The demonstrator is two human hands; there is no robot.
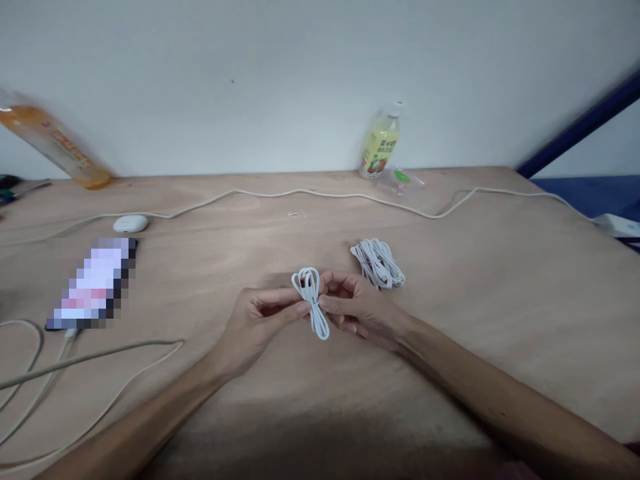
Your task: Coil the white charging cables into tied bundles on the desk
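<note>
- The left hand point(250, 321) has its thumb and forefinger nearly closed, pinching the white cable bundle point(314, 304) from its left side.
- The right hand point(369, 310) meets it from the other side, thumb tip pressed on the bundle's narrow waist, the other fingers curled loosely behind.
- The bundle is between the two sets of fingertips, loops fanning out above and below the pinch; whether a tie circles the waist is too small to tell.
- A small dark and reddish patch shows among the upper loops, close to the left fingertips; I cannot tell what it is.
- Just beyond the right fingers, a pile of coiled cables point(379, 263) lies on the table point(500, 287).
- Straight ahead of the fingertips is a thin white scrap point(299, 215), and farther off a long cord point(300, 191) runs across.
- Well left of the left fingers lie a phone point(95, 283) with a cable plugged in, and beyond it a white case point(131, 223).
- Farthest from the fingers, by the wall, are an orange bottle point(60, 150) on the left and a yellow bottle point(381, 147) on the right, clear packaging point(400, 180) beside the latter.
</note>
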